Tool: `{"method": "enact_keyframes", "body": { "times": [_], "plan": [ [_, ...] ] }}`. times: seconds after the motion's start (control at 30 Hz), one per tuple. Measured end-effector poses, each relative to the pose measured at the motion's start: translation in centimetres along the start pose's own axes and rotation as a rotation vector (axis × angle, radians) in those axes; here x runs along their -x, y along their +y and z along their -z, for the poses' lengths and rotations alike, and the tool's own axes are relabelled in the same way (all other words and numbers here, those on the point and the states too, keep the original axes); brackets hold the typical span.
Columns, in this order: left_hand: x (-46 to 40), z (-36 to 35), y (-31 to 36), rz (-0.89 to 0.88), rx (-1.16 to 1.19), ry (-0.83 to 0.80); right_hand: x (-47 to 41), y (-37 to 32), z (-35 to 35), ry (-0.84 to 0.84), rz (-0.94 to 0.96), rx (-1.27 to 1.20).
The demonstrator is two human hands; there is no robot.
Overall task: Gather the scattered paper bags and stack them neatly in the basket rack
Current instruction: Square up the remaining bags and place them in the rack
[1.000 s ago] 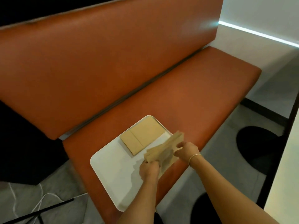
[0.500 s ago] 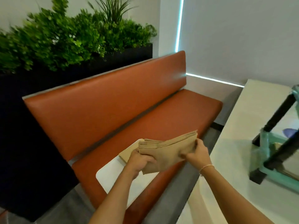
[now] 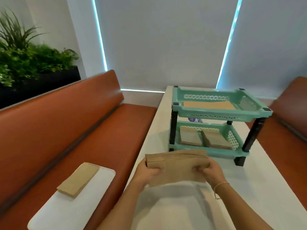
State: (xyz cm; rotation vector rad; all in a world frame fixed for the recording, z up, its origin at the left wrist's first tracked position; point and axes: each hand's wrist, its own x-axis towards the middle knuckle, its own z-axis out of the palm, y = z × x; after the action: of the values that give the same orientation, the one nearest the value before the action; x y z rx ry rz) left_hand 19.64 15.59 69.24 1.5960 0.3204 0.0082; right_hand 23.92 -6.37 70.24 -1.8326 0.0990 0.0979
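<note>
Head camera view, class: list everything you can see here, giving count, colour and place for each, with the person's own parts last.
held paper bags: one bundle, brown, above the table's near end
basket rack: one, two tiers, mint green with black legs, on the table
bags in rack: one stack on the top tier, two on the bottom tier, brown
table: one, white, centre
tray: one, white, on the left bench
bags on tray: one stack, brown
benches: two, orange-brown, either side
plants: green, black planter, upper left
left hand: grips bundle
right hand: grips bundle, bracelet on wrist
</note>
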Motion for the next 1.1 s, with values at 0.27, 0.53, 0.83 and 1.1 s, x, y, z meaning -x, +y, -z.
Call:
{"method": "enact_keyframes", "body": {
  "times": [0.27, 0.53, 0.83, 1.1],
  "plan": [
    [-2.5, -8.6, -1.2, 0.041, -0.028, -0.107, -0.3, 4.0, 7.2, 0.17, -0.078, -0.043],
    [-3.1, -12.7, 0.0, -0.02, 0.049, -0.061, -1.3, 4.3, 9.8, 0.223, -0.058, -0.109],
    [-2.3, -13.3, 0.7, -0.256, -0.202, 0.005, -0.4, 3.3, 9.4, 0.164, 0.15, 0.375],
    [-2.6, -11.1, -0.3, -0.208, -0.328, -0.05, -0.3, 4.2, 10.1, 0.241, -0.006, 0.357]
  ]
}}
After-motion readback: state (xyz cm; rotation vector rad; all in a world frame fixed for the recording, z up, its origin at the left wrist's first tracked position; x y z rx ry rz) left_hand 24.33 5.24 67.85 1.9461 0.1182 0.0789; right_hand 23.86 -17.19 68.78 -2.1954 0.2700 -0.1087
